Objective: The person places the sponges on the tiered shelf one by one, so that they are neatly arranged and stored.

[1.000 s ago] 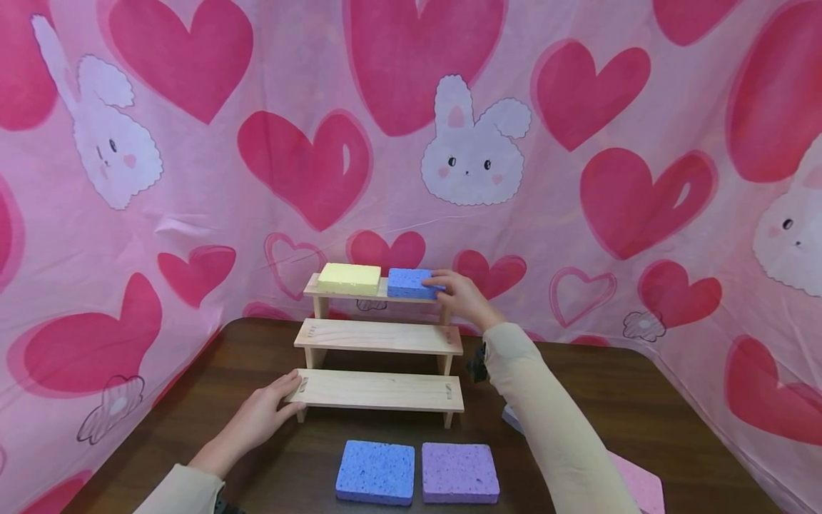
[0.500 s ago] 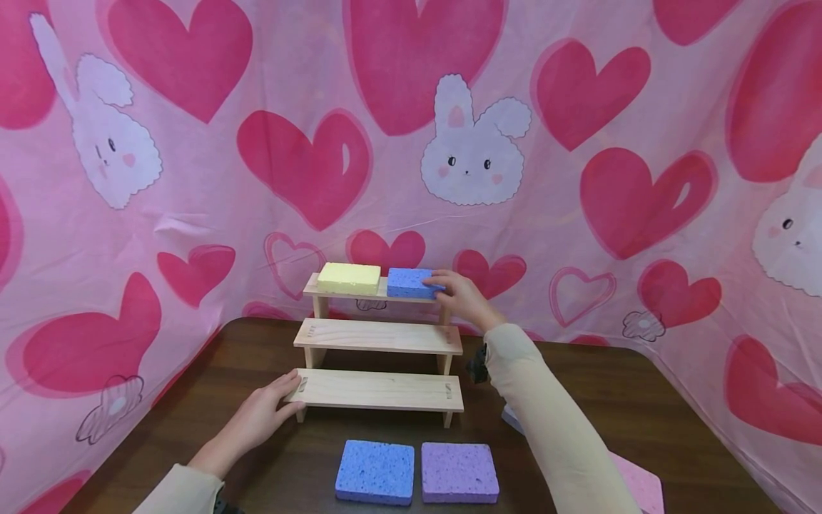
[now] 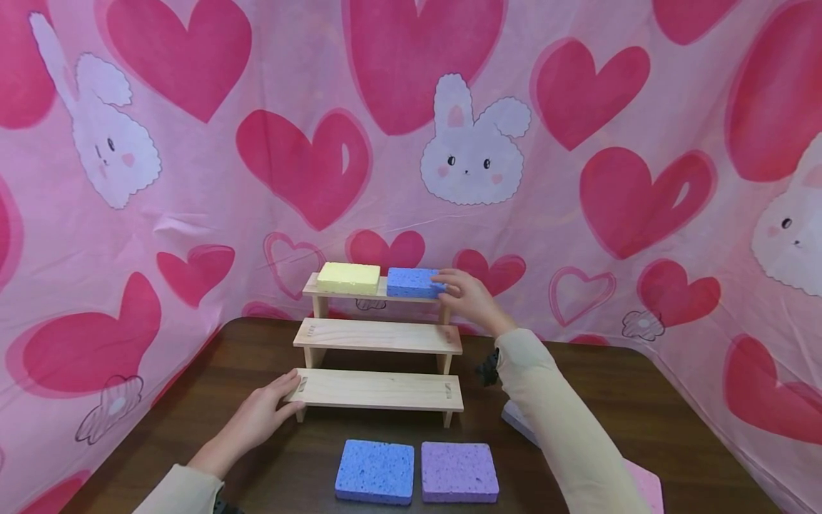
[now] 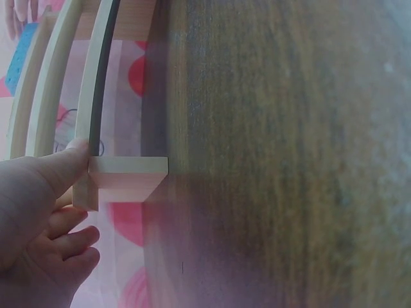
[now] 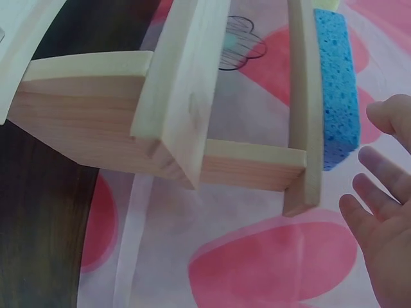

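Observation:
A three-step wooden shelf (image 3: 379,389) stands on the table. My left hand (image 3: 260,414) grips the left end of its lowest step; in the left wrist view the thumb (image 4: 67,160) lies on the step's front edge, other fingers beyond it. On the top step a yellow sponge (image 3: 349,278) lies at left and a blue sponge (image 3: 411,283) at right. Beside the blue sponge's right end is my right hand (image 3: 472,300), fingers loosely spread. The right wrist view shows a gap between that hand (image 5: 388,199) and the blue sponge (image 5: 338,83).
Before the shelf, a second blue sponge (image 3: 375,471) and a purple sponge (image 3: 459,472) lie side by side on the dark wooden table (image 3: 270,350). A greyish sponge (image 3: 519,420) and a pink sponge (image 3: 647,485) are partly hidden by the right sleeve. Behind hangs a pink heart-patterned cloth (image 3: 398,178).
My right hand has let go of the blue sponge on the top step and moved slightly right. The left hand has not moved.

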Tool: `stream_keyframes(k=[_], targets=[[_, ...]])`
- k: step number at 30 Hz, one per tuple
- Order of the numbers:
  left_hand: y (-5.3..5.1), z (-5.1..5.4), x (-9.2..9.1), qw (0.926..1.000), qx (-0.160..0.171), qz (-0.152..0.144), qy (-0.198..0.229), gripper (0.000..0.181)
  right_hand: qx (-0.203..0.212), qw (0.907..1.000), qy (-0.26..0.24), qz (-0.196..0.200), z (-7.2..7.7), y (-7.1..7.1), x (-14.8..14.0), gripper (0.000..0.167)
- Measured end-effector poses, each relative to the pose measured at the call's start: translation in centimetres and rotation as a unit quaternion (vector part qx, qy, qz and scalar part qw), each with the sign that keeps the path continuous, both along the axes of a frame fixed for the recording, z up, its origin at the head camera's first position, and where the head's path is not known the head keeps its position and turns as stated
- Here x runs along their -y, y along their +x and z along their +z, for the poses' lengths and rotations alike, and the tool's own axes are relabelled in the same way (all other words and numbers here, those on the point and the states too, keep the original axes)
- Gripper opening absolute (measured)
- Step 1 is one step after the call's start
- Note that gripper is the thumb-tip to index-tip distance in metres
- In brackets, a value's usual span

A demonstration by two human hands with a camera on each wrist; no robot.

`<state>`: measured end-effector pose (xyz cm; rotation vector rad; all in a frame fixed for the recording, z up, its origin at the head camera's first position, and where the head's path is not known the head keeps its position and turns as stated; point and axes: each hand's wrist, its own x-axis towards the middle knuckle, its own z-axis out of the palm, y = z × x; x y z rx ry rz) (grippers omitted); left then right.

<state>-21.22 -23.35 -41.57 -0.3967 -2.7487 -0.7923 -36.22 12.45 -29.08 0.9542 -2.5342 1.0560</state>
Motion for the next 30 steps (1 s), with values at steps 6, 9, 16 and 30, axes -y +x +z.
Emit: stream_keyframes(k=[6, 9, 16, 30], targets=[[-0.1, 0.0, 0.0, 1.0000, 0.001, 0.000, -0.004, 0.053, -0.036, 0.9992, 0.010, -0.012, 0.5, 0.7, -1.0, 0.039], [-0.1, 0.0, 0.0, 1.0000, 0.004, 0.000, -0.004, 0.053, -0.040, 0.9991, 0.011, -0.012, 0.6, 1.0, -1.4, 0.042], [-0.1, 0.1, -0.1, 1.0000, 0.005, 0.000, -0.003, 0.053, -0.067, 0.9978, -0.001, -0.004, 0.6, 1.9, -2.3, 0.043], [0.0, 0.0, 0.0, 1.0000, -0.005, -0.001, -0.007, 0.052, -0.102, 0.9944, -0.015, 0.024, 0.6, 4.2, -4.2, 0.048]])
